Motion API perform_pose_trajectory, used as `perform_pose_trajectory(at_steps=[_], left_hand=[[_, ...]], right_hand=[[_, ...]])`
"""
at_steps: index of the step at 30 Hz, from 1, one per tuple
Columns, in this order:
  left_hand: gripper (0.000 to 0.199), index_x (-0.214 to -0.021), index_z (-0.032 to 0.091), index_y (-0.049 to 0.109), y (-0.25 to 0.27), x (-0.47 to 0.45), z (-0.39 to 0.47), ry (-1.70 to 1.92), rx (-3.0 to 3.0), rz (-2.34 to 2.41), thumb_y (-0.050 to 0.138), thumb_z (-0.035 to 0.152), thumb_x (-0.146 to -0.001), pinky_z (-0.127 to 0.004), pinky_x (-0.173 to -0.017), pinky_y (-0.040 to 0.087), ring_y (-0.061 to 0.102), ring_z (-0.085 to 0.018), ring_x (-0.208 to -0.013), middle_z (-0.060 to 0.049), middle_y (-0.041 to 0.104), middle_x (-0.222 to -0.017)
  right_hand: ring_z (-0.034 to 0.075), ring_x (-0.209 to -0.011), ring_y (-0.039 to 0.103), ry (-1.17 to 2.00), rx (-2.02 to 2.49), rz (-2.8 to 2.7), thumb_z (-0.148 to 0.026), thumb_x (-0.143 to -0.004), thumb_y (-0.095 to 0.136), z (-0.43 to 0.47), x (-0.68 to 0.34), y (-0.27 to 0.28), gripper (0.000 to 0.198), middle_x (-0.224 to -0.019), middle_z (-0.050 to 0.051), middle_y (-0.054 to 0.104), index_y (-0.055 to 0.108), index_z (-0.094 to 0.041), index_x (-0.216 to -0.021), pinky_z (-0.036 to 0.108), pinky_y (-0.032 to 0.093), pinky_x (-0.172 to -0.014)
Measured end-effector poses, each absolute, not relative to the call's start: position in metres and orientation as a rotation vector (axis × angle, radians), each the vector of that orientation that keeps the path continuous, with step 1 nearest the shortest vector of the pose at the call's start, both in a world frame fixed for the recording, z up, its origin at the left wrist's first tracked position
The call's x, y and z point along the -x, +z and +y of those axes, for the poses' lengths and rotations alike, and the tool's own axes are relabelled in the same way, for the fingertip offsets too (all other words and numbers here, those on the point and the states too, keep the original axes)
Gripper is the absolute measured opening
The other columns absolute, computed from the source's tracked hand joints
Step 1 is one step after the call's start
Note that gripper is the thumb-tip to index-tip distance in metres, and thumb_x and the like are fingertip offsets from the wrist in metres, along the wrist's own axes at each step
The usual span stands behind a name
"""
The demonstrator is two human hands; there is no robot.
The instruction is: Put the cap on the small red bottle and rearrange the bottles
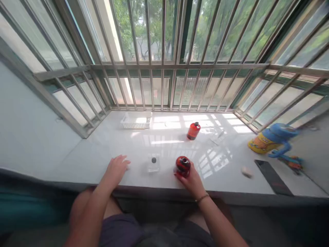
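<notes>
My right hand is wrapped around a round, translucent red bottle near the front of the white sill. The bottle's top faces me and shows a small opening with no cap on it. My left hand rests over the sill, its fingers stretched out, holding nothing. Between the two hands stands a small clear bottle with a black top, apart from both. Farther back, a second red bottle with a black cap leans slightly in view.
A white plastic basket sits at the back left by the barred window. Behind the right hand lies a clear object I cannot make out. At the right are a blue-and-yellow jug, a black phone and a small pale lump.
</notes>
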State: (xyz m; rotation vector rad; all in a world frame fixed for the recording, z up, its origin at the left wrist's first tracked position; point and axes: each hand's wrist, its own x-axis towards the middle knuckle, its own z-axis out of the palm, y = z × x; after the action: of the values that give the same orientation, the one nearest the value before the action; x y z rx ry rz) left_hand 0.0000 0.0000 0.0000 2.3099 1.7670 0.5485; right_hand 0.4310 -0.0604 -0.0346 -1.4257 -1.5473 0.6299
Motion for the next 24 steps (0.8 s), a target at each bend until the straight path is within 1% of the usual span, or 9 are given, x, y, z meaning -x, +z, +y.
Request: perform_pose_trajectory(at_steps=[2,4,6,9,11,12,16,20,24], left_hand=[[0.022,-0.101,0.026,0.08,0.017,-0.003,0.007,0.645,-2.277,1.709,0.066,0.032,-0.086,-0.066,-0.124,0.035,0.057,-0.043,-0.139,-0.016,0.072,-0.138],[0.021,-0.101,0.026,0.078,0.035,-0.014,0.01,0.806,-2.172,1.631,0.072,0.04,-0.086,-0.063,-0.123,0.038,0.06,-0.041,-0.135,-0.015,0.074,-0.133],[0.03,-0.109,0.026,0.077,0.054,-0.036,0.008,1.05,-1.984,1.56,0.074,0.047,-0.089,-0.059,-0.124,0.04,0.06,-0.038,-0.135,-0.013,0.072,-0.136],[0.042,-0.12,0.024,0.073,0.078,-0.092,-0.003,1.311,-1.54,1.274,0.08,0.05,-0.087,-0.048,-0.117,0.049,0.064,-0.031,-0.13,-0.01,0.072,-0.132],[0.047,-0.128,0.024,0.071,0.09,-0.137,-0.011,1.295,-1.287,1.047,0.082,0.047,-0.088,-0.044,-0.111,0.054,0.067,-0.029,-0.125,-0.011,0.073,-0.133],[0.048,-0.129,0.024,0.071,0.094,-0.159,-0.014,1.284,-1.22,0.951,0.084,0.046,-0.088,-0.044,-0.11,0.054,0.067,-0.029,-0.125,-0.011,0.072,-0.134],[0.042,-0.125,0.023,0.074,0.106,-0.229,-0.017,1.249,-1.214,0.628,0.085,0.041,-0.09,-0.046,-0.122,0.044,0.06,-0.03,-0.137,-0.012,0.068,-0.14],[0.034,-0.119,0.021,0.075,0.101,-0.258,-0.012,1.238,-1.274,0.553,0.083,0.041,-0.092,-0.05,-0.127,0.038,0.054,-0.031,-0.142,-0.013,0.062,-0.143],[0.031,-0.12,0.022,0.074,0.083,-0.262,-0.007,1.209,-1.366,0.569,0.078,0.04,-0.095,-0.049,-0.126,0.04,0.056,-0.029,-0.141,-0.013,0.059,-0.144]], right_hand=[[0.032,-0.128,0.068,0.623,1.429,-1.544,-0.057,-0.086,0.082,-0.062,-0.432,-0.034,0.079,-0.14,0.014,0.065,0.047,-0.023,-0.148,0.05,0.055,-0.112],[0.032,-0.128,0.068,0.619,1.434,-1.54,-0.057,-0.085,0.083,-0.063,-0.432,-0.034,0.08,-0.141,0.014,0.065,0.047,-0.023,-0.149,0.05,0.056,-0.111],[0.032,-0.128,0.069,0.621,1.44,-1.533,-0.056,-0.084,0.083,-0.063,-0.433,-0.034,0.082,-0.142,0.014,0.065,0.046,-0.023,-0.15,0.05,0.057,-0.11],[0.032,-0.13,0.068,0.622,1.454,-1.534,-0.055,-0.084,0.084,-0.063,-0.433,-0.034,0.084,-0.143,0.014,0.065,0.045,-0.023,-0.151,0.049,0.057,-0.11],[0.033,-0.13,0.067,0.615,1.463,-1.538,-0.055,-0.084,0.084,-0.064,-0.433,-0.034,0.083,-0.144,0.014,0.065,0.046,-0.024,-0.151,0.05,0.056,-0.111],[0.033,-0.131,0.067,0.612,1.462,-1.54,-0.054,-0.084,0.084,-0.064,-0.433,-0.033,0.083,-0.144,0.014,0.065,0.046,-0.023,-0.151,0.05,0.056,-0.111],[0.033,-0.134,0.065,0.622,1.422,-1.533,-0.053,-0.084,0.084,-0.064,-0.431,-0.029,0.083,-0.147,0.016,0.063,0.045,-0.022,-0.151,0.051,0.054,-0.114],[0.032,-0.13,0.067,0.639,1.413,-1.52,-0.05,-0.084,0.084,-0.064,-0.43,-0.024,0.083,-0.145,0.014,0.063,0.045,-0.024,-0.153,0.05,0.056,-0.111],[0.032,-0.123,0.071,0.658,1.435,-1.512,-0.048,-0.083,0.084,-0.064,-0.43,-0.025,0.084,-0.142,0.014,0.065,0.045,-0.024,-0.154,0.048,0.06,-0.105]])
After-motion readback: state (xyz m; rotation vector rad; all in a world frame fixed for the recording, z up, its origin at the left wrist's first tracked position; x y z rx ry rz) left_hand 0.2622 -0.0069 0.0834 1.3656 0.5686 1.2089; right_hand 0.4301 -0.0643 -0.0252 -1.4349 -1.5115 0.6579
